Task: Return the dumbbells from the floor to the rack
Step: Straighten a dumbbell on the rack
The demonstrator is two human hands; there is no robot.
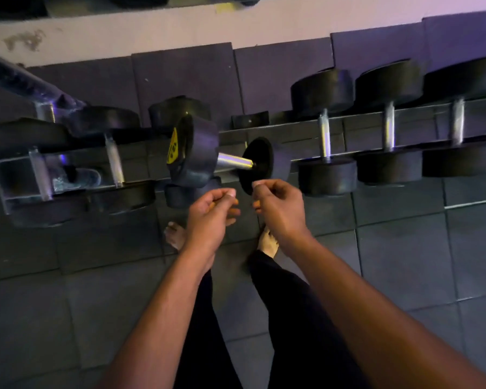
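A black dumbbell [199, 153] with a steel handle and a yellow label lies crosswise on the dark rack [298, 127], its handle running left to right, unlike its neighbours. My left hand [212, 209] hovers just below it, fingers loosely curled with nothing in them. My right hand [275, 204] is beside it, also curled and empty, its thumb close to the dumbbell's right head without a grip on it.
More black dumbbells sit in the rack on the right [324, 133] and on the left [112, 158], handles pointing away from me. Dark rubber floor tiles [404, 262] lie below. My bare feet [267, 242] stand close to the rack. A pale wall [152, 29] runs behind.
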